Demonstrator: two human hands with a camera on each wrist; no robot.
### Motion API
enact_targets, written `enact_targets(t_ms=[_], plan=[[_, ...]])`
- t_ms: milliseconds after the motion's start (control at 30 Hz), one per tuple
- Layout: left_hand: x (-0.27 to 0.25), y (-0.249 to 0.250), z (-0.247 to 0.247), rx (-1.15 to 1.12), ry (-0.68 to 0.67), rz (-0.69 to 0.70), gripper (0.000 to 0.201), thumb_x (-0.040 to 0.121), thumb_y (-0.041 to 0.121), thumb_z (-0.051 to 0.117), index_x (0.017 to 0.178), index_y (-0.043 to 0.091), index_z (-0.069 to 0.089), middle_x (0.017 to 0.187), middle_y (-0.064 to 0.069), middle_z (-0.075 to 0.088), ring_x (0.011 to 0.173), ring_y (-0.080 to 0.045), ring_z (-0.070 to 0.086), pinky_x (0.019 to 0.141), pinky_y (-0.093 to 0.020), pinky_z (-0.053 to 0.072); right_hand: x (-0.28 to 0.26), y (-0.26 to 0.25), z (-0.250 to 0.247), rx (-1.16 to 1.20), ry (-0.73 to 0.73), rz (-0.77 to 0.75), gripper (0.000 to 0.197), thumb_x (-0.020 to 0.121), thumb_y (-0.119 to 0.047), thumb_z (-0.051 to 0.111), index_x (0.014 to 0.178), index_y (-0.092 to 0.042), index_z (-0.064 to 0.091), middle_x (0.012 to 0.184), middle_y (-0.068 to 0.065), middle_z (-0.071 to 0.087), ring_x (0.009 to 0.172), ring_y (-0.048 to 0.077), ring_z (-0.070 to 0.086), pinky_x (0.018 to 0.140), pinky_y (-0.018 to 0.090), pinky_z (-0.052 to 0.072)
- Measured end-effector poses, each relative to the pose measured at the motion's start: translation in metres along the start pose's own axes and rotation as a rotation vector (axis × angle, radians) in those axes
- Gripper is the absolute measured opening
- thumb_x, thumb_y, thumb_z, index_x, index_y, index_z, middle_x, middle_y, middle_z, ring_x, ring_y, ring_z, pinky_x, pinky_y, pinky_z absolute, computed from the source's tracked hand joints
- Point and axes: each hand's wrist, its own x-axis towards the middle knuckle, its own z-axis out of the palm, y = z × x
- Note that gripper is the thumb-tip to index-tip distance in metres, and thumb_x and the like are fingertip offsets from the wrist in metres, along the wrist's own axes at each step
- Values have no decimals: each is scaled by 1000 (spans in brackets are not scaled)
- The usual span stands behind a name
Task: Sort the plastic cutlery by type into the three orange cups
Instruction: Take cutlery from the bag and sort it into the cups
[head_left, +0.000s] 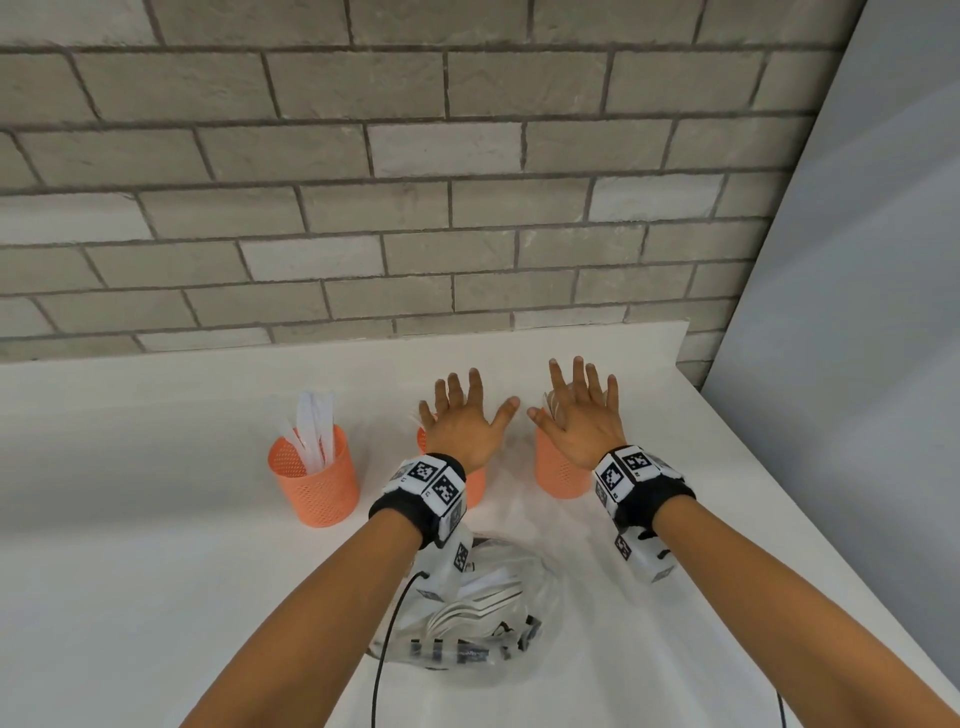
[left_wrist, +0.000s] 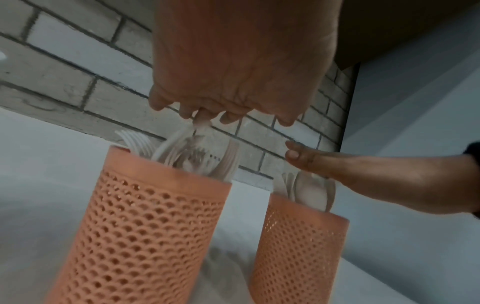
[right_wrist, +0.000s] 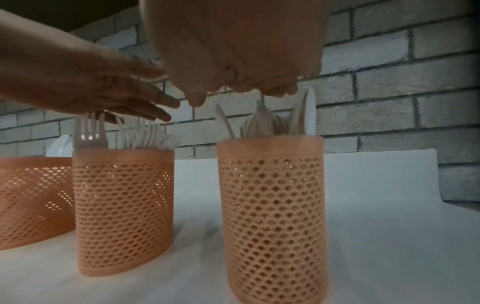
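We judge the sorting nearly finished, though not quite: three orange mesh cups stand in a row across the middle of the head view, each already loaded, while a clear plastic bag (head_left: 470, 618) at lower centre, nearer us on the white bench (head_left: 156, 571), seems to have white forks left inside (how many we cannot tell through the crumpled film). Both our hands hover flat with fingers spread, each grip wide and holding nothing: the left hand (head_left: 464, 422) over the middle cup (right_wrist: 123, 209), the right hand (head_left: 578, 415) over the right cup (right_wrist: 272, 216). The left cup (head_left: 315, 475), at centre left of the head view, holds flat white blades that we take for knives (head_left: 312, 434). In the right wrist view the middle cup bristles with forks (right_wrist: 135, 131), tines up, just beneath the left fingers, and the right cup carries spoons (right_wrist: 270, 121), bowls up, close under the right hand. So each cup looks true to one type. What remains, as we judge it, is emptying the bag's forks into the middle cup.
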Motion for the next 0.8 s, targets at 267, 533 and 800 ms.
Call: enact_targets(t_ms=[267, 533, 800], plan=[[-44, -19, -54, -449, 152, 225, 13, 89, 7, 53, 99, 10, 60, 103, -6, 64, 89, -17, 59, 80, -24, 45, -48, -54, -32, 594, 140, -338, 10, 82, -16, 61, 82, -16, 71, 80, -2, 69, 72, 10, 62, 76, 38, 53], [-121, -79, -37, -204, -62, 152, 14, 79, 10, 62, 67, 13, 69, 101, 0, 59, 102, -18, 58, 92, -30, 44, -122, -101, 13, 179, -457, -575, 22, 81, -7, 58, 98, -4, 72, 98, 13, 72, 86, 24, 66, 74, 24, 48], [-153, -109, -4, 39, -221, -21, 61, 83, 28, 64, 139, 24, 39, 137, -9, 36, 124, -27, 46, 102, -32, 38, -128, -100, 52, -166, -395, -407, 88, 81, -16, 67, 148, -15, 11, 151, 18, 19, 138, 34, 25, 108, 47, 32]])
